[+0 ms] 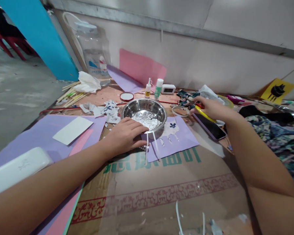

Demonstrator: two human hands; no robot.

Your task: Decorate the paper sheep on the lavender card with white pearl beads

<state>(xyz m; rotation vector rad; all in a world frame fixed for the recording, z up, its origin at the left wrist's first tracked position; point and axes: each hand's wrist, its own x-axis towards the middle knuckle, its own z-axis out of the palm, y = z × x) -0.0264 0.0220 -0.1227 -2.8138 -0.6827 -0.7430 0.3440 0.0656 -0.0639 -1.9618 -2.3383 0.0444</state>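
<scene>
A shiny metal bowl (161, 115) stands on the cardboard, with pale, glinting pieces in its bottom. My left hand (127, 135) grips its near left rim, fingers over the edge and thumb outside. Two thin white strips (156, 147) hang down from the rim beside my thumb. Under and right of the bowl lies a purple sheet (186, 138) bearing a white scrap with a dark blue flower (172, 125) and several small strips. Over at the right, my right hand (210, 109) is closed around yellow-handled scissors (204, 113), close to some dark patterned scraps (185, 97).
Behind the bowl stand a small glue bottle (148, 89), a green glue stick (158, 88) and a white digital clock (168, 89). A phone (209, 125) lies below my right hand. Wooden sticks (71, 94) and a clear water jug (91, 49) are at back left.
</scene>
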